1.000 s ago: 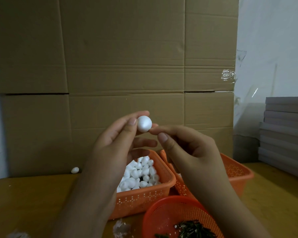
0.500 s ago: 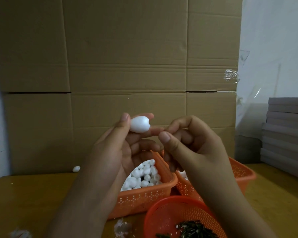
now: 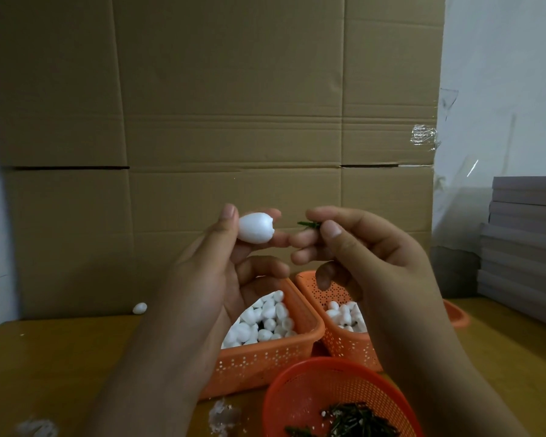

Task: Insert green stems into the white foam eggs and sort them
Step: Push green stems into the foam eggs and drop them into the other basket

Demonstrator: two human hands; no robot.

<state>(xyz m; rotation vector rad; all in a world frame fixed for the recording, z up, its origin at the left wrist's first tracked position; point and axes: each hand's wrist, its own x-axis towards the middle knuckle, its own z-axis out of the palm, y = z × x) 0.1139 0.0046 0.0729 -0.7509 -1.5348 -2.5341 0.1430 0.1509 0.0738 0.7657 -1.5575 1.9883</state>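
Nearest, at the bottom edge: a round orange mesh basket (image 3: 300, 395) with a heap of dark green stems (image 3: 356, 422) inside, standing on the brown wooden bench (image 3: 60, 367). Some white foam crumbs (image 3: 223, 416) beside it on the bench.

Just behind: two rectangular orange perforated plastic baskets, side by side and nearly touching. The left basket (image 3: 265, 361) filled with plain white foam eggs (image 3: 265, 320). The right basket (image 3: 344, 345) also with white eggs (image 3: 344, 313) inside, probably the finished ones, though stems on them not clear from here because the right arm covers most of it.

Above the baskets, both hands raised in the air. Left hand (image 3: 221, 269) gripping one white foam egg (image 3: 255, 227) between thumb and fingertips, its notched open end turned to the right. Right hand (image 3: 360, 247) with fingers curled, pinching a short green stem (image 3: 309, 224) between thumb and forefinger, tip pointing left at the egg. Stem and egg near each other but apart, so not yet inserted.

Judged from this: one egg in work, many plain eggs left in the left basket, many stems left too, so the task far from the end.

Farther back: one stray white foam egg (image 3: 139, 308) on the bench near a large brown cardboard wall (image 3: 234, 105). At far right, a stack of grey flat boards (image 3: 524, 234).
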